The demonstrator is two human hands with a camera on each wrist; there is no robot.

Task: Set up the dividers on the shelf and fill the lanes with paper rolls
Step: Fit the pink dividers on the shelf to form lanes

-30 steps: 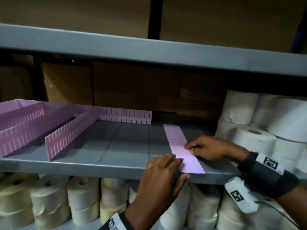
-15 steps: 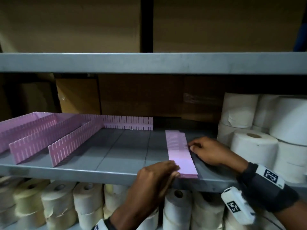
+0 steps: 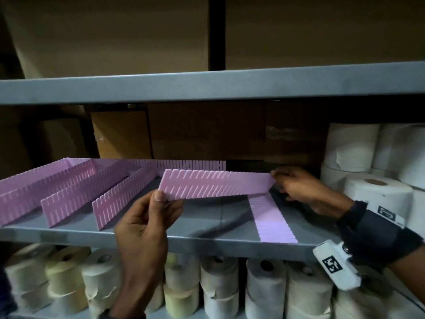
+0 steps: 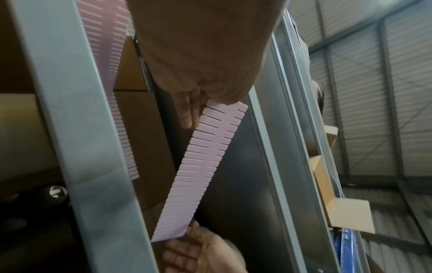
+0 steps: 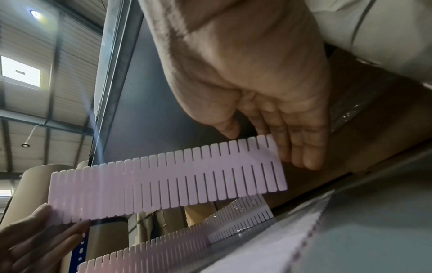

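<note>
A pink slotted divider (image 3: 213, 184) hangs in the air above the grey shelf (image 3: 207, 240), lying left to right. My left hand (image 3: 163, 199) pinches its left end between thumb and fingers. My right hand (image 3: 278, 180) pinches its right end, deep in the shelf. The left wrist view shows the divider (image 4: 203, 166) running from my left hand's fingers (image 4: 187, 110) down to my right hand (image 4: 201, 249). In the right wrist view the strip (image 5: 163, 184) spans from my right hand's fingers (image 5: 292, 147) to my left hand (image 5: 35, 230). More flat pink dividers (image 3: 273, 219) lie on the shelf.
Three pink dividers (image 3: 122, 194) stand in rows on the left of the shelf, joined to a back strip (image 3: 190, 164). White paper rolls (image 3: 377, 192) are stacked at the shelf's right end. More rolls (image 3: 218, 286) fill the shelf below. An upper shelf edge (image 3: 207, 86) hangs overhead.
Both hands have lifted one divider off the flat pile on the shelf and turned it crosswise in the air. Before, they rested on the pile.
</note>
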